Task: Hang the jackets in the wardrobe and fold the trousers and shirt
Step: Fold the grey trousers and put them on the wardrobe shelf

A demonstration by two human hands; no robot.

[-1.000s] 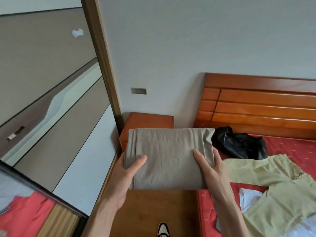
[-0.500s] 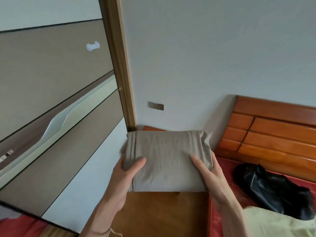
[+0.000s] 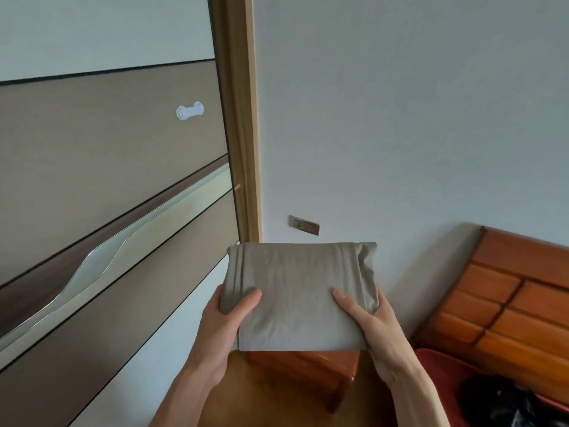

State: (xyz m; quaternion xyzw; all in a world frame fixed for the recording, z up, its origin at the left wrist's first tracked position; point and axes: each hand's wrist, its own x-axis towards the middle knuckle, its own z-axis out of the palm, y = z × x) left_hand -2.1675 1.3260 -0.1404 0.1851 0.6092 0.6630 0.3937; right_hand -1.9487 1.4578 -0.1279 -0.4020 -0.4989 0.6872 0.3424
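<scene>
A grey-beige folded garment [image 3: 300, 291], a neat flat rectangle, is held up in front of me at chest height. My left hand [image 3: 224, 322] grips its left edge, thumb on top and fingers underneath. My right hand [image 3: 368, 318] grips the right edge the same way. The wardrobe's sliding door [image 3: 107, 195], brown and white panels with a long silver handle, fills the left of the view and is closed where I see it. A black jacket [image 3: 508, 402] lies on the red bed at the bottom right corner.
A wooden nightstand [image 3: 311, 368] stands below the garment against the wall. The bed's orange wooden headboard [image 3: 505, 297] is at the right. A wooden wardrobe frame post [image 3: 243, 118] rises beside the door, with a wall socket [image 3: 303, 224] just right of it.
My view has swung up and to the left toward the wardrobe. The folded garment stays gripped in both hands; the yellow-green shirt on the bed has left the view.
</scene>
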